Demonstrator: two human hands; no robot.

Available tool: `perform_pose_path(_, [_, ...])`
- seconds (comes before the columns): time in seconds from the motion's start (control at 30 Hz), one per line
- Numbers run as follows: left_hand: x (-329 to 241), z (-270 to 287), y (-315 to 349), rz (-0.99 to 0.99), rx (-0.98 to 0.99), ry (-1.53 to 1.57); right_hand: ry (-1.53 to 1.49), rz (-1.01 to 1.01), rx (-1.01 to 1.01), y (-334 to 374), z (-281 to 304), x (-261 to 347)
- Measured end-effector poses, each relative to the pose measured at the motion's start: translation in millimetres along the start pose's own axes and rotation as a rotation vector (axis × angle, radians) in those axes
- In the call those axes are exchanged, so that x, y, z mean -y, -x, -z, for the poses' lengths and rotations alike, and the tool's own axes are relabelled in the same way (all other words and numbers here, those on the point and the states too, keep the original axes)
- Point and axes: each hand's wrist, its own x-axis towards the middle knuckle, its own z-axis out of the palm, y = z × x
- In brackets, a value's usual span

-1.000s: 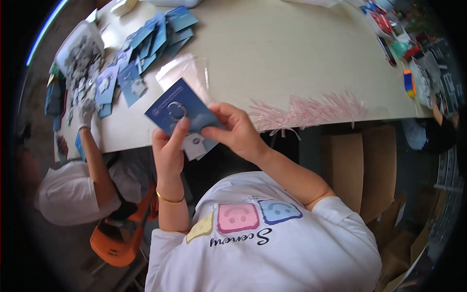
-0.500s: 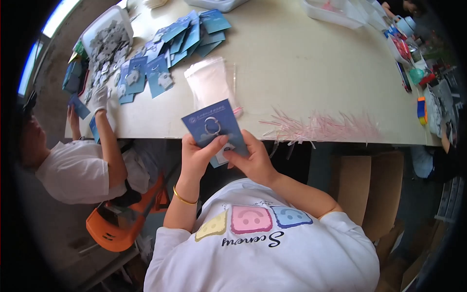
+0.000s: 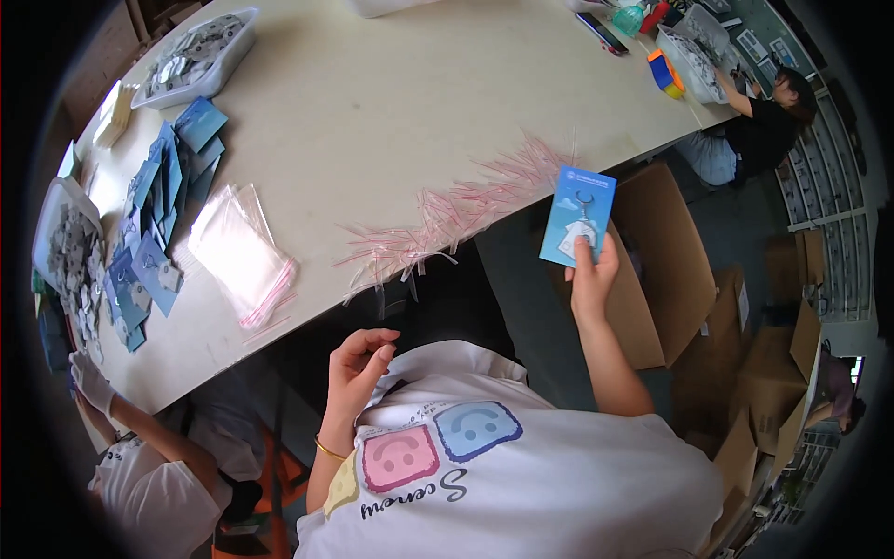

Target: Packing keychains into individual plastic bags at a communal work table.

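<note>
Swung rightward from between both hands, a flat, rectangular blue card (image 3: 562, 216) is pinched by the right hand (image 3: 593, 272) near the worktop's (image 3: 372, 112) near edge, beside wispy pinkish strips (image 3: 456, 214); the left hand (image 3: 360, 366) curls loosely, thumb and fingers parted.

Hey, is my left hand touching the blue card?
Apart. The head view shows a wide gap between the left hand, which is empty, and the blue card, held off to the side in the grip of the right hand.
</note>
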Motion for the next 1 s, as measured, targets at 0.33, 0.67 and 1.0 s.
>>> perform_pose_path(0.33, [-17, -4, 8, -0.032, -0.011, -0.136, -0.021, 0.034, 0.251, 48, -21, 19])
perform_pose_path(0.67, [-84, 74, -10, -0.866, -0.818, -1.006, -0.108, 0.154, 0.339, 37, -31, 28])
perform_pose_path(1.0, [-60, 139, -40, -0.366, -0.811, -1.396, -0.227, 0.057, 0.855, 63, -180, 72])
